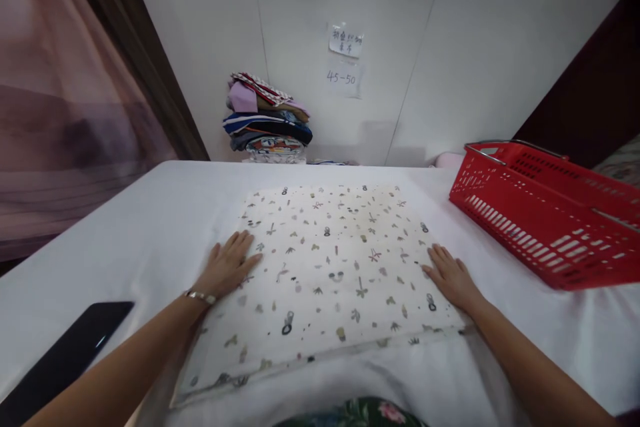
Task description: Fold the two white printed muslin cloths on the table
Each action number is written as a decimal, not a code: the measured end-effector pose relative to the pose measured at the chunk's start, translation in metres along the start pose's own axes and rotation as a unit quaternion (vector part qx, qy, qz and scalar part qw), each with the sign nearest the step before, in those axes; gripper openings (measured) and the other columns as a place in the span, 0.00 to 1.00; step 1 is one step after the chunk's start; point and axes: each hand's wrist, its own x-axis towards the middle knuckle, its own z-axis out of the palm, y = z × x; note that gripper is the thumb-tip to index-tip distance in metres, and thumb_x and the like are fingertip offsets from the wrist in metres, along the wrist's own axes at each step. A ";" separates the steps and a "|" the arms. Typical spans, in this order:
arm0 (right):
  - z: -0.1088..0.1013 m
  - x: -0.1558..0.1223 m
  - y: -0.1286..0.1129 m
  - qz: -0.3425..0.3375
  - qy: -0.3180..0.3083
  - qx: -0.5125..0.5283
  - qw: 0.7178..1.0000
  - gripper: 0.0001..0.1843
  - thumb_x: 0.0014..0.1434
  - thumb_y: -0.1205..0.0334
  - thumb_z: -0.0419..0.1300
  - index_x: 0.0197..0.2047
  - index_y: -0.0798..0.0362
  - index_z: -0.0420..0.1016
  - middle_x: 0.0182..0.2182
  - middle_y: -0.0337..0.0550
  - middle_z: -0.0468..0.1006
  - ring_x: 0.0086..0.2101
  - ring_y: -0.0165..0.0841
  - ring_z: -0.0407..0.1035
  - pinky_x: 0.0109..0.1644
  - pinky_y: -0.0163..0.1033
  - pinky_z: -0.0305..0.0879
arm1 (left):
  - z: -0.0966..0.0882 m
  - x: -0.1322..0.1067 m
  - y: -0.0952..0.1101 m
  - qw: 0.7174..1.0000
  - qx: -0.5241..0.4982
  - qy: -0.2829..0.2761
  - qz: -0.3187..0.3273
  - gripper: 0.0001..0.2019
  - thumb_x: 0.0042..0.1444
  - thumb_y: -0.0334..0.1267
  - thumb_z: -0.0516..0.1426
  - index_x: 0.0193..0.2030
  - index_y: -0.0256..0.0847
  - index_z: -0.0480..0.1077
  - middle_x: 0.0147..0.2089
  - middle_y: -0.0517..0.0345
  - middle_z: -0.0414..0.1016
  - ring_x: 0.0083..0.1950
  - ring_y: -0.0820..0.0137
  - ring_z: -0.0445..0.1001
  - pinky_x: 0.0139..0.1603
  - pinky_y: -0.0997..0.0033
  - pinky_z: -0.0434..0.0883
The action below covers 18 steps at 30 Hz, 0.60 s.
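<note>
A cream cloth (310, 273) printed with small figures lies spread flat before me on the white-covered table. My left hand (231, 263) rests palm down on its left edge, fingers stretched out, a metal bracelet at the wrist. On the opposite edge my right hand (453, 275) also lies flat with fingers extended. Neither hand grips anything. The cloth's near edge runs close to my body, where a thin fold or hem shows along it.
A red plastic basket (540, 213) stands on the table at the right. Folded cloths (270, 121) are stacked at the back against the wall. A dark flat phone-like slab (70, 353) lies at the left. Paper notes (345, 60) hang on the wall; a pink curtain (75, 113) hangs at left.
</note>
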 end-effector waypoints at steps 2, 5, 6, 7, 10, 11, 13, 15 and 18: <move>-0.001 0.001 -0.002 0.002 0.000 0.012 1.000 0.33 0.63 0.44 0.37 0.66 0.52 0.49 0.66 0.45 0.45 0.64 0.39 0.39 0.63 0.55 0.44 | 0.001 -0.003 -0.001 1.000 -0.013 -0.006 -0.012 0.33 0.58 0.56 0.38 0.67 0.42 0.48 0.70 0.56 0.41 0.70 0.61 0.37 0.66 0.50 0.43; -0.006 0.008 -0.007 0.006 -0.007 0.033 0.999 0.32 0.63 0.45 0.38 0.65 0.52 0.50 0.66 0.45 0.45 0.64 0.40 0.39 0.63 0.56 0.43 | -0.006 0.003 0.002 1.000 -0.019 -0.014 -0.008 0.34 0.57 0.57 0.39 0.67 0.41 0.48 0.70 0.54 0.41 0.70 0.60 0.37 0.65 0.49 0.43; -0.008 0.009 -0.007 0.006 -0.011 0.044 0.999 0.33 0.62 0.45 0.39 0.65 0.52 0.50 0.66 0.45 0.44 0.64 0.40 0.39 0.63 0.56 0.42 | -0.009 0.005 0.002 0.999 -0.023 -0.021 -0.007 0.34 0.57 0.57 0.39 0.67 0.41 0.48 0.70 0.53 0.41 0.70 0.59 0.38 0.65 0.49 0.44; -0.010 0.009 -0.006 0.005 -0.015 0.059 0.998 0.33 0.62 0.45 0.39 0.65 0.52 0.51 0.66 0.45 0.45 0.64 0.40 0.39 0.63 0.57 0.41 | -0.012 0.005 0.003 0.999 -0.028 -0.027 -0.007 0.34 0.57 0.57 0.39 0.67 0.40 0.49 0.70 0.53 0.41 0.70 0.59 0.38 0.65 0.49 0.45; -0.015 0.003 0.002 0.004 -0.019 0.128 0.992 0.33 0.62 0.45 0.40 0.64 0.53 0.54 0.65 0.46 0.46 0.64 0.40 0.40 0.65 0.53 0.42 | -0.015 -0.008 0.001 0.999 -0.036 -0.015 -0.006 0.33 0.58 0.56 0.40 0.66 0.40 0.52 0.70 0.51 0.43 0.70 0.59 0.41 0.64 0.51 0.50; -0.016 -0.002 0.006 0.010 -0.013 0.154 0.988 0.33 0.61 0.44 0.41 0.64 0.54 0.55 0.65 0.47 0.47 0.64 0.39 0.41 0.65 0.50 0.43 | -0.012 -0.017 -0.001 0.999 -0.037 0.000 0.003 0.32 0.58 0.56 0.40 0.65 0.41 0.53 0.69 0.51 0.44 0.69 0.59 0.42 0.64 0.52 0.51; -0.017 -0.015 0.015 0.027 -0.002 0.195 0.980 0.35 0.60 0.43 0.42 0.63 0.56 0.56 0.65 0.47 0.47 0.63 0.38 0.43 0.65 0.45 0.44 | -0.004 -0.041 -0.007 0.998 -0.039 0.030 0.043 0.31 0.58 0.56 0.41 0.64 0.41 0.55 0.68 0.52 0.48 0.69 0.59 0.45 0.64 0.54 0.54; -0.013 -0.032 0.024 0.034 0.000 0.209 0.977 0.36 0.58 0.41 0.45 0.62 0.57 0.58 0.65 0.48 0.49 0.62 0.39 0.47 0.65 0.44 0.45 | 0.006 -0.070 -0.015 0.993 -0.041 0.058 0.091 0.31 0.58 0.56 0.44 0.63 0.41 0.58 0.67 0.52 0.51 0.68 0.59 0.48 0.63 0.55 0.56; -0.004 -0.056 0.035 0.018 0.013 0.188 0.982 0.35 0.57 0.41 0.46 0.60 0.55 0.63 0.63 0.47 0.53 0.61 0.41 0.49 0.65 0.46 0.45 | 0.017 -0.112 -0.026 0.983 -0.041 0.117 0.134 0.29 0.58 0.54 0.47 0.62 0.41 0.59 0.66 0.51 0.53 0.67 0.58 0.51 0.63 0.55 0.58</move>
